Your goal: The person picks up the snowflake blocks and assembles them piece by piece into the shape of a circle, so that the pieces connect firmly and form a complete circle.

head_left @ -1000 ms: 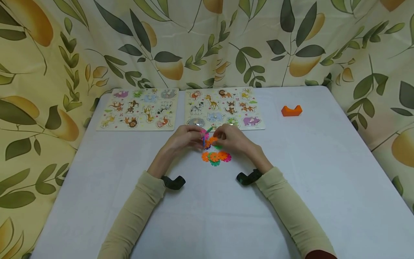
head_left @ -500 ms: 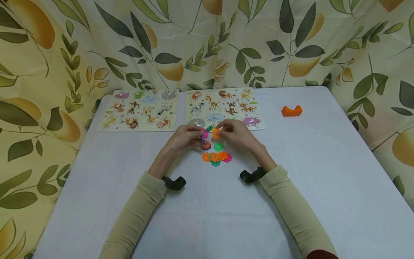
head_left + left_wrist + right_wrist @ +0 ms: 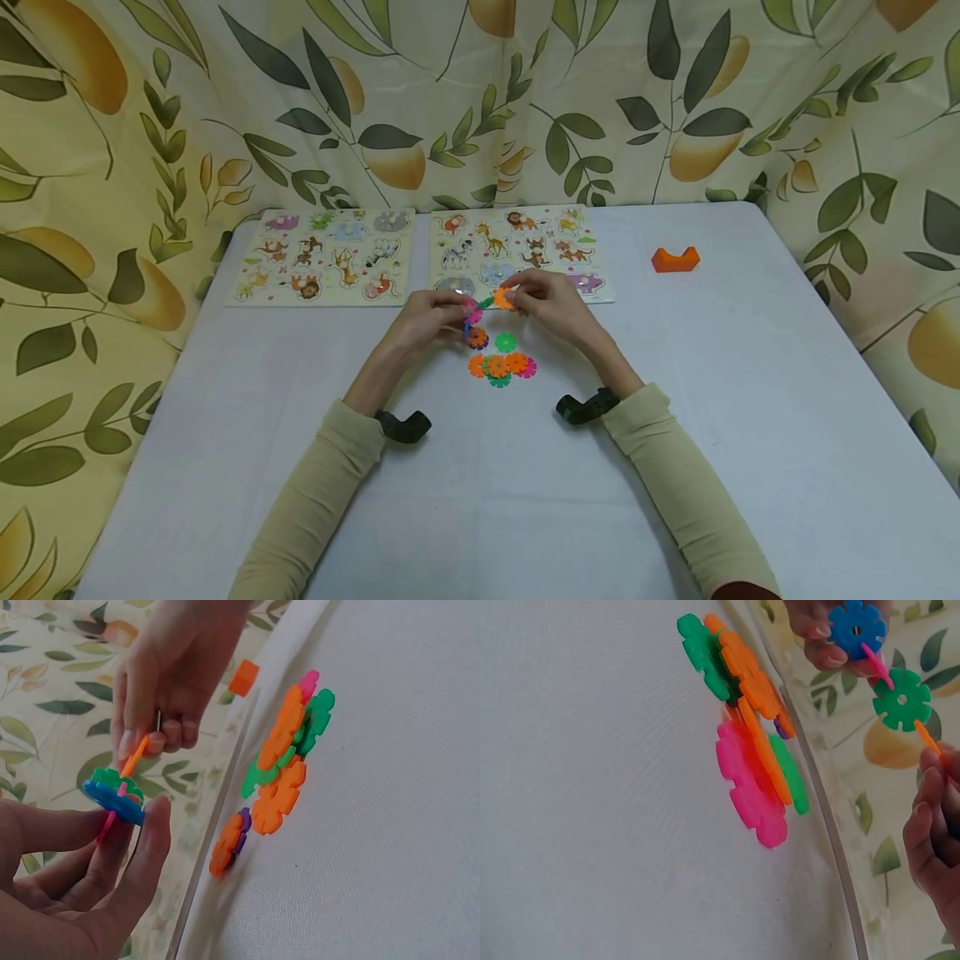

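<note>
In the head view my left hand (image 3: 427, 323) holds a short chain of notched plastic flower discs. The chain has a blue disc (image 3: 843, 633), a pink disc (image 3: 876, 664) standing edgewise, and a green disc (image 3: 889, 709). Fingertips and thumb grip it near the blue and pink discs. My right hand (image 3: 553, 307) pinches an orange disc (image 3: 502, 299) by its edge. That orange disc meets the green one's rim at an angle; how deep it sits in a notch I cannot tell. Below the hands lie loose discs: an orange-over-purple pair (image 3: 477, 338), a green disc (image 3: 506, 342) and an overlapping pile (image 3: 498, 367).
Two animal puzzle boards (image 3: 322, 258) lie side by side at the back of the white-covered table (image 3: 480, 517); both hands are just in front of the right board (image 3: 551, 233). An orange notched block (image 3: 676, 259) sits at the back right. A patterned curtain hangs behind.
My right hand has carried the orange disc up and away from the loose discs to the green disc's edge, uncovering the loose green disc. The left hand has stayed nearly in place.
</note>
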Available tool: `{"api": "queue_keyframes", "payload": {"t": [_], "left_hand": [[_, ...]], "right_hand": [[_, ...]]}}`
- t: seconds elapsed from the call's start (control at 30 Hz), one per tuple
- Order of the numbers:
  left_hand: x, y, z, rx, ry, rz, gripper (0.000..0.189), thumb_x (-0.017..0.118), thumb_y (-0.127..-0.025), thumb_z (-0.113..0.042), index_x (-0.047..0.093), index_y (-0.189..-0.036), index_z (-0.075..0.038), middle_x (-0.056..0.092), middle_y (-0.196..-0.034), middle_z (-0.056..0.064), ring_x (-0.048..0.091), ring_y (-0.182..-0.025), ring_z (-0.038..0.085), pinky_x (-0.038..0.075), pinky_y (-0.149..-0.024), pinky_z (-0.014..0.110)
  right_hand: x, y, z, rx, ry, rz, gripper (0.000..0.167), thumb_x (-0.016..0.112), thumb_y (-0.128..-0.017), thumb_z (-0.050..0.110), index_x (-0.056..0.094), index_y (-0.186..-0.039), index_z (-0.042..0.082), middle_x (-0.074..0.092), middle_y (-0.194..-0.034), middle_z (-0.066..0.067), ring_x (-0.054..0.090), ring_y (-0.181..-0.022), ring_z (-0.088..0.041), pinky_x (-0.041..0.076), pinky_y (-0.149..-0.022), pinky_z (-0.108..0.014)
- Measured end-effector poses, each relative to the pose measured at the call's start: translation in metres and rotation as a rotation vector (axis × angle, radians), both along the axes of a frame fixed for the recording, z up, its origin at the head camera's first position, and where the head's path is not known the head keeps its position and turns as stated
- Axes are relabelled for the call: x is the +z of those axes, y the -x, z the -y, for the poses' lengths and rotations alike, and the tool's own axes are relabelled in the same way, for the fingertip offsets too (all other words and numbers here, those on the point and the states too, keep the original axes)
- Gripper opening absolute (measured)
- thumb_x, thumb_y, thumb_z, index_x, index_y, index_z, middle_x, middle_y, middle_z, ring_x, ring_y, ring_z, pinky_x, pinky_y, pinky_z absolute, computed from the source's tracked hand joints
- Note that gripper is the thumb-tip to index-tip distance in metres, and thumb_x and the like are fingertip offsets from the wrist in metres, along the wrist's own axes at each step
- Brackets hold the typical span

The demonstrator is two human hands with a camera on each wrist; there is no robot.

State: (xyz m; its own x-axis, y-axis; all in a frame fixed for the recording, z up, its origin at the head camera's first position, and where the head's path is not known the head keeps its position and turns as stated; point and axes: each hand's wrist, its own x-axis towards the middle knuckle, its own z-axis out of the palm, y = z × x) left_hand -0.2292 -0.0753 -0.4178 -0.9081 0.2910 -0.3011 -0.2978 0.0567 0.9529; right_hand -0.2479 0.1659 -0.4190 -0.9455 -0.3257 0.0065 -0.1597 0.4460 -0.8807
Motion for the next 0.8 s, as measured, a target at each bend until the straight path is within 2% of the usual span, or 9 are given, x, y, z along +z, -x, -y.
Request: {"api": "queue_keyframes", "payload": {"t": [0.17,0.37,0.5,0.7,0.8], "left_hand": [[0.0020,-0.0006,0.0001,-0.004,0.005,0.004,0.025,0.067,-0.100,-0.011,0.071,-0.119,0.005,0.072,-0.110,0.025,0.074,-0.085,0.031,0.062,-0.082,0.043],[0.0025,-0.0010,-0.0013,-0.019,0.056,-0.014,0.024,0.067,-0.100,-0.010,0.073,-0.118,0.004,0.072,-0.103,0.014,0.073,-0.081,0.028,0.063,-0.081,0.041],[0.0030,-0.0020,-0.0035,-0.017,0.080,-0.033,0.023,0.068,-0.100,-0.011,0.074,-0.116,0.003,0.072,-0.102,0.013,0.073,-0.077,0.025,0.063,-0.079,0.041],[0.0034,-0.0038,-0.0060,0.011,0.054,-0.028,0.020,0.069,-0.098,-0.008,0.076,-0.112,0.005,0.073,-0.102,0.015,0.075,-0.076,0.027,0.062,-0.081,0.047],[0.0042,-0.0052,-0.0079,0.029,0.043,-0.040,0.020,0.070,-0.098,-0.008,0.076,-0.111,0.006,0.074,-0.103,0.016,0.075,-0.076,0.027,0.063,-0.079,0.045]], "right_hand": [[0.0006,-0.0004,0.0011,0.003,0.012,0.007,0.022,0.064,-0.102,0.015,0.072,-0.121,0.006,0.074,-0.100,-0.016,0.066,-0.087,-0.035,0.050,-0.070,-0.025],[0.0016,-0.0014,-0.0011,0.041,0.001,-0.003,0.023,0.063,-0.103,0.015,0.073,-0.123,0.007,0.074,-0.111,-0.014,0.066,-0.092,-0.032,0.053,-0.078,-0.030],[0.0020,-0.0026,0.0009,0.052,-0.005,-0.007,0.023,0.062,-0.102,0.011,0.073,-0.122,0.006,0.074,-0.114,-0.015,0.067,-0.092,-0.031,0.053,-0.079,-0.030],[0.0011,-0.0043,0.0054,0.028,-0.055,-0.052,0.021,0.062,-0.102,0.011,0.075,-0.118,0.008,0.075,-0.103,-0.011,0.064,-0.086,-0.029,0.051,-0.073,-0.028],[0.0015,-0.0060,0.0076,0.006,-0.053,-0.070,0.019,0.062,-0.102,0.010,0.075,-0.115,0.009,0.074,-0.099,-0.010,0.063,-0.083,-0.030,0.050,-0.071,-0.029]]}}
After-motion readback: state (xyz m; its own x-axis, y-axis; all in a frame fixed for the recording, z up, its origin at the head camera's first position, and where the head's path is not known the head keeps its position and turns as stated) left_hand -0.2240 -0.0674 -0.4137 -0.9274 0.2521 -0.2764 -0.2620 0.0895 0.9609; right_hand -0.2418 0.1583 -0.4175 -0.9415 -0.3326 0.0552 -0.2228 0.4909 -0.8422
